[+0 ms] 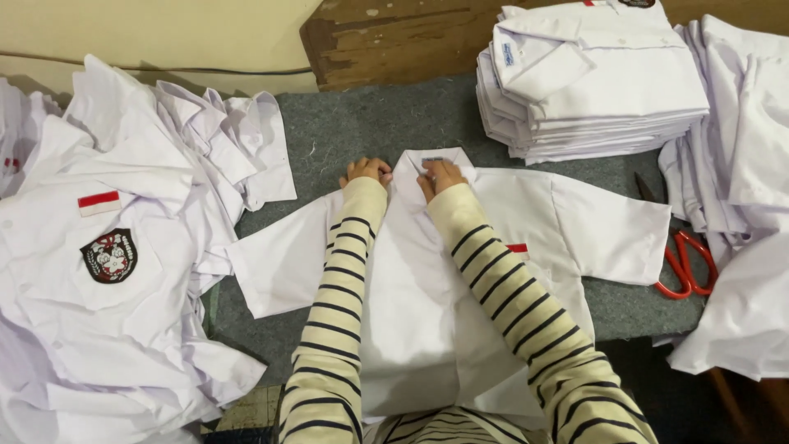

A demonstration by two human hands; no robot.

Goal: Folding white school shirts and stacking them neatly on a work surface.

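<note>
Pressing down at the neck of a small white shirt (460,271), I have both hands at its far end, right on the collar (408,164). The shirt lies flat on the grey worktop (370,123), its long axis running straight away from me, hem near my body and collar farthest out, with the short sleeves spread out to either side. So the part I am working on sits at full reach, dead ahead, and both arms stretch over the shirt's front to get there.

My left hand (367,172) is on the left side of the collar, fingers curled in and knuckles up; it looks closed on the fabric edge, though the fingertips are tucked under and I cannot see exactly what they pinch. My right hand (440,176) rests just beside it on the middle and right of the collar, fingers likewise bent and pressing or pinching the cloth near the placket. The two hands are close together, almost level, neither clearly nearer the collar than the other.

To my left lies a loose heap of unfolded white shirts (123,247), one showing a dark badge. Far right, a neat stack of folded shirts (588,78) stands on the worktop, more white garments beside it, and red-handled scissors (686,263) lie near the shirt's right sleeve.
</note>
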